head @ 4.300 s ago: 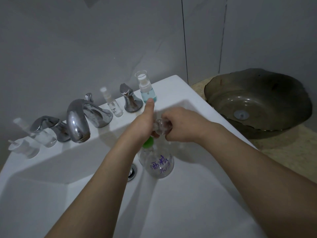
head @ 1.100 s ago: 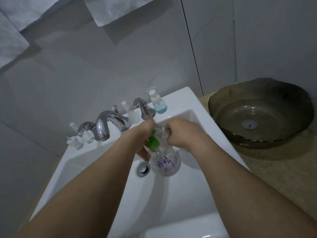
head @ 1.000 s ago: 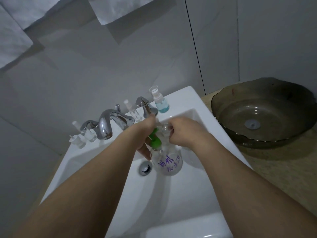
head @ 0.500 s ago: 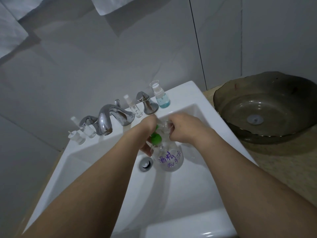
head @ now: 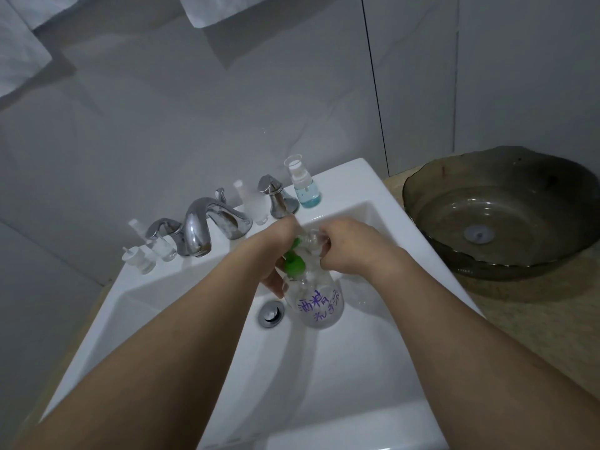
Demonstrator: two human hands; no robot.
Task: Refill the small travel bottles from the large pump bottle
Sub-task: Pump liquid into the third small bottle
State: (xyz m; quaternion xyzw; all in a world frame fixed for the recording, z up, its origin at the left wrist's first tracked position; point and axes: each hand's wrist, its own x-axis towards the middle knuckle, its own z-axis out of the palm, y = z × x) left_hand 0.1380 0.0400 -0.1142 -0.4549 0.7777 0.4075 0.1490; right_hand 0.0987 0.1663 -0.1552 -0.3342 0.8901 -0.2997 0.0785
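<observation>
Over the sink point(head: 363, 427) we hold the pump bottle point(head: 319, 303): left hand point(head: 279, 251) wrapped round its green pump, right hand point(head: 349, 246) pinching a small clear bottle point(head: 313, 238) there.

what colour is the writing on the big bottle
Purple handwriting on the clear big bottle, seen in the head view.

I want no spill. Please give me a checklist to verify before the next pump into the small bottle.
1. Large pump bottle over the white sink: ok.
2. Left hand grips the bottle at its green pump: ok.
3. Right hand holds the small clear bottle at the pump: ok.
4. Nozzle aligned with the small bottle's opening: cannot tell.
5. Small bottle's fill level: cannot tell.
6. Blue-liquid bottle standing apart on the ledge: ok.
</observation>
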